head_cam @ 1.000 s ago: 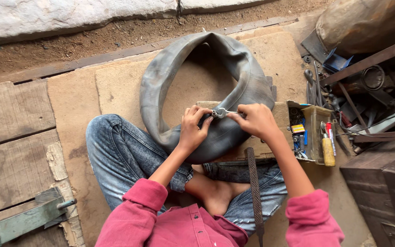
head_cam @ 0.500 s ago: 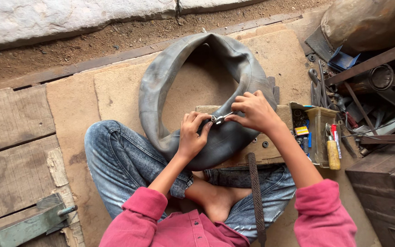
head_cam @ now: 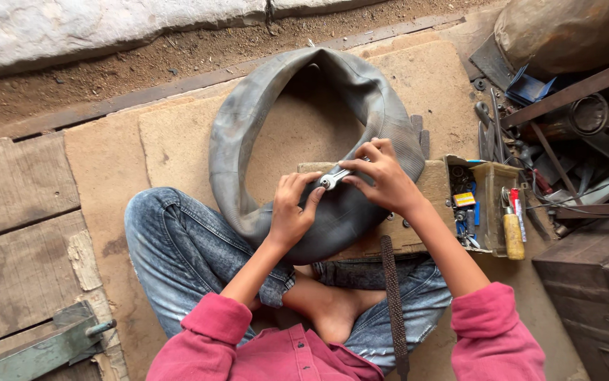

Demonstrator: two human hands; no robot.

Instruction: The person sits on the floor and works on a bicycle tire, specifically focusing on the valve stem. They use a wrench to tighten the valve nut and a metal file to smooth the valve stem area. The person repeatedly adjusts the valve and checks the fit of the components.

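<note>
A grey rubber inner tube lies in a loop over my lap and the boards ahead. My left hand presses down on the tube beside its valve. My right hand holds a small metal spanner set on the valve, fingers closed round its handle. Under the tube sits a wooden block. I sit cross-legged in blue jeans and pink sleeves, with a bare foot showing below my hands.
An open toolbox with small parts and a yellow-handled screwdriver stands at my right. Scrap metal, rods and a sack pile up at the far right. A long file lies over my right leg. Dirt and a white kerb lie ahead.
My right hand has turned the spanner on the valve slightly and my left hand has shifted its grip on the tube. The view has moved a little to the left.
</note>
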